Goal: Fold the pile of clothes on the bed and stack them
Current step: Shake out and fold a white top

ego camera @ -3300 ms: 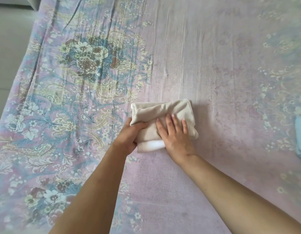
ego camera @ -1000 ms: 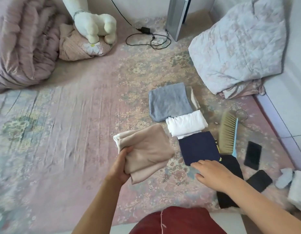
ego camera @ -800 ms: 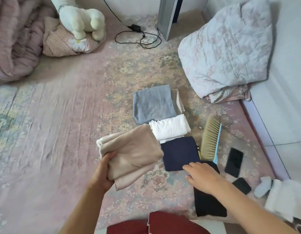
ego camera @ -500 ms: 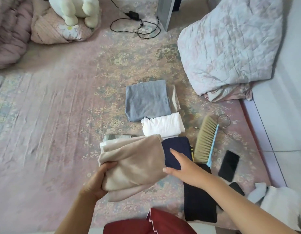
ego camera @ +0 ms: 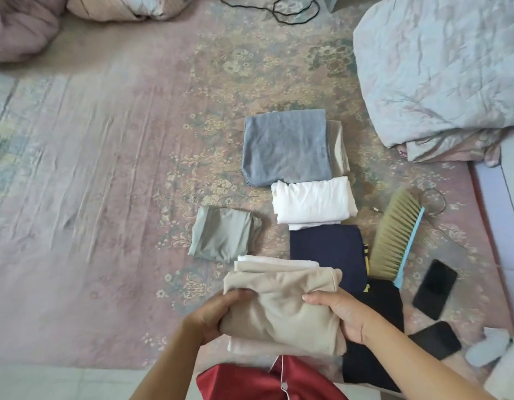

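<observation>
Beige cloth fills your two hands: the folded beige garment (ego camera: 281, 310) sits low in the middle of the frame, just above the red fabric (ego camera: 267, 382) at the bottom edge. Your left forearm comes up from the bottom centre, and your left hand (ego camera: 212, 316) curls round the garment's left edge, fingers on top. Your right forearm enters from the lower right, and your right hand (ego camera: 342, 316) holds the right edge, fingers bent over the top and thumb side beneath; both grips are closed on the cloth. Whether the garment rests on the bed (ego camera: 106, 168) or hangs just above it cannot be told. Just above it lies a grey-green folded piece (ego camera: 224, 235). To the right a row runs upward: a navy folded piece (ego camera: 328, 249), a white folded piece (ego camera: 310, 203), and a grey folded piece (ego camera: 284, 148). A brush (ego camera: 394, 235) lies right of the navy piece.
</observation>
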### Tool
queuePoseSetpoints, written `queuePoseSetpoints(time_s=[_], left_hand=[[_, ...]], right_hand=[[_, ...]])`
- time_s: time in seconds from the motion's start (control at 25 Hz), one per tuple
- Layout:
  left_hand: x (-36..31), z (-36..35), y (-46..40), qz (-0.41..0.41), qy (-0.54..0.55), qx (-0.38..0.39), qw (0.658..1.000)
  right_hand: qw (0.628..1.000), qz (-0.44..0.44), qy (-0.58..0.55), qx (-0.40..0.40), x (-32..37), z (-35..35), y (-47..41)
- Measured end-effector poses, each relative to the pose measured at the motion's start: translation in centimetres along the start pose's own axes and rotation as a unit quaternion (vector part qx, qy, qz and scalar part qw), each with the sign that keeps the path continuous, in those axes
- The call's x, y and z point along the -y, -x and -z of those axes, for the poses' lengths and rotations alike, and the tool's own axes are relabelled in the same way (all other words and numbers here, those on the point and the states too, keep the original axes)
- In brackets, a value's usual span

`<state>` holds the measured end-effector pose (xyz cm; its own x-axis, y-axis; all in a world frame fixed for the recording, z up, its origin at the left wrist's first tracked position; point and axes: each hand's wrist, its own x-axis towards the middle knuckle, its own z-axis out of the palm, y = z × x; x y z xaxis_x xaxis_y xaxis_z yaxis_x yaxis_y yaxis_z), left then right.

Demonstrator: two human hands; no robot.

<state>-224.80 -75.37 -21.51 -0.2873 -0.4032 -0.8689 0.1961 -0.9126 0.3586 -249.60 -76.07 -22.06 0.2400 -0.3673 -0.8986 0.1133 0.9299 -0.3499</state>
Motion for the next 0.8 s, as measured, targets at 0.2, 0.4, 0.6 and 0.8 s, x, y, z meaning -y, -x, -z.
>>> queuePoseSetpoints(time_s=[0.2, 0.4, 0.6, 0.8], left_hand=[[-1.9, 5.8, -6.3, -0.062, -0.034, -0.142, 0.987], [-7.7, 12.9, -13.0, -0.143, -0.031, -0.167, 0.975], [-8.4, 18.1, -19.0, -0.144, -0.118, -0.223, 0.957], [-7.0, 18.2, -20.4, -0.224, -0.371, -0.386, 0.814]], right_hand=[[0.998, 0.038, 0.007, -0.04, 0.3, -4.7, -9.3], [0.99, 0.127, 0.005, -0.056, 4.1, -9.6, -18.9], [0.975, 0.149, 0.094, -0.134, 3.1, -9.9, -26.7], [0.848, 0.246, 0.328, -0.336, 1.0, -10.8, -26.9]])
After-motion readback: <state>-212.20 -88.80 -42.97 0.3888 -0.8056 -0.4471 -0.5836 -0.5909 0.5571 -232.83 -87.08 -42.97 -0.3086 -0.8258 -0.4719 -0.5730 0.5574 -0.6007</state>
